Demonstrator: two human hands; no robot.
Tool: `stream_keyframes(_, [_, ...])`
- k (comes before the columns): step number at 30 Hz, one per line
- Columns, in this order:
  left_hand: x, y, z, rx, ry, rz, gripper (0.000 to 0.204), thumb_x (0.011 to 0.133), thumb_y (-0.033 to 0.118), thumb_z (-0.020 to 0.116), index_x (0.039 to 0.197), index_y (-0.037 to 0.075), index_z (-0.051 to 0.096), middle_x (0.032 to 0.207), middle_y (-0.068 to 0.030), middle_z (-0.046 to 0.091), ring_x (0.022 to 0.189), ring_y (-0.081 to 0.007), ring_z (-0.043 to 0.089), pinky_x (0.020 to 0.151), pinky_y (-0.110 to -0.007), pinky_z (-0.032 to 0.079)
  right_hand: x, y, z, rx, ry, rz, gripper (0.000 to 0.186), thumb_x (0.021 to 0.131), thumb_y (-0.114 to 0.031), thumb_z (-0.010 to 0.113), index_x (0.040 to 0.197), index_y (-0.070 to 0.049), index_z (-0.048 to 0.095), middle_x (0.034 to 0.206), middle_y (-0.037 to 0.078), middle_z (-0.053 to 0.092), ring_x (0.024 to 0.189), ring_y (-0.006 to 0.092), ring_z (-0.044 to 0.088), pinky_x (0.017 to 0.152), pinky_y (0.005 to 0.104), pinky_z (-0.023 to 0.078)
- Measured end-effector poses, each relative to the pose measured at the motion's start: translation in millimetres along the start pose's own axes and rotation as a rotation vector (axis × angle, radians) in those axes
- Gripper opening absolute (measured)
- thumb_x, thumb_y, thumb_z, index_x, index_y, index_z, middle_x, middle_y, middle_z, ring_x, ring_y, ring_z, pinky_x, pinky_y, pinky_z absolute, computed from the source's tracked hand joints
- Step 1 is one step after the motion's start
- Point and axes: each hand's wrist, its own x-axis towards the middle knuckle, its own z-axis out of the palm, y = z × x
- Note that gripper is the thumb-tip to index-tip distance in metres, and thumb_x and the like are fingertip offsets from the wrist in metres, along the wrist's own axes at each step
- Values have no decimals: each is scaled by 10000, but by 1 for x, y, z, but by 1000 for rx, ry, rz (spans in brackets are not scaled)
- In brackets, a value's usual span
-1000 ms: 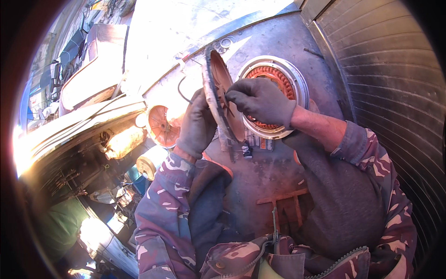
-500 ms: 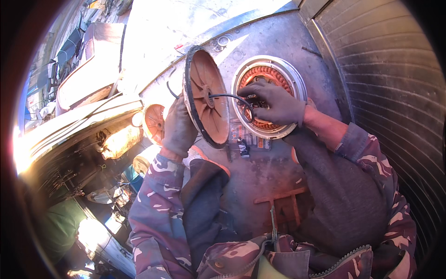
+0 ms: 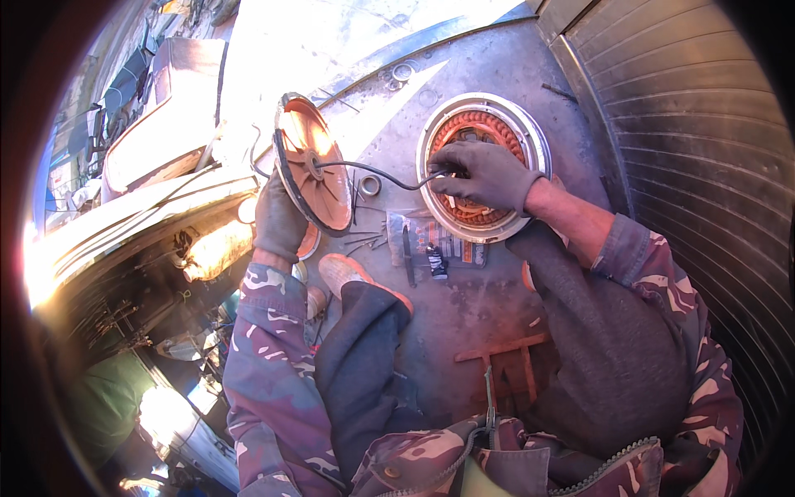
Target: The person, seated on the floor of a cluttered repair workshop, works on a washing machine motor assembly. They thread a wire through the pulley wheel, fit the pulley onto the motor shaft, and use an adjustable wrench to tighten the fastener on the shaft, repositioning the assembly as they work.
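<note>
My gloved left hand (image 3: 280, 219) grips the outer side of a round, ribbed motor cover (image 3: 333, 197), holding it tilted on edge off the floor. A black cable (image 3: 377, 171) passes through the cover's centre and sags across to the open hub motor (image 3: 540, 137). Inside its pale metal rim shows a ring of reddish copper windings (image 3: 500, 127). Over these windings, my gloved right hand (image 3: 494, 178) has its fingers closed around the cable's end near the motor's middle. Its fingertips are partly hidden.
A metal ring (image 3: 369, 185) and several thin tools (image 3: 361, 241) lie between my feet and the motor. Nearer me are a plastic packet (image 3: 465, 253) and a small black tube (image 3: 436, 262). A rusty metal frame (image 3: 520, 364) sits between my legs. A ribbed metal shutter (image 3: 704, 124) bounds the right.
My left hand has carried the cover left, away from the motor, and the cable between them has straightened out. My right hand has stayed over the windings, its fingers shifting slightly.
</note>
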Motion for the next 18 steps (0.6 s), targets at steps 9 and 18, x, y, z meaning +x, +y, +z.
stream_keyframes(9, [-2,-11,-1,-255,-1,-54,399,1177,212,467,1467,-21,610,1376,-107,708,1217,-190,705,1033,-323,600,4,-12,15,-306,100,-51,415,905,-494,828,1043,-103,812,999,112,799,966,299,772,886,434,576])
stream_keyframes(18, [7,7,12,-192,52,-108,375,1195,226,465,1410,-21,648,1292,-86,747,1168,-151,712,966,-304,605,3,-1,26,-296,159,-193,412,933,-515,796,915,-105,826,852,108,767,828,311,759,813,457,566])
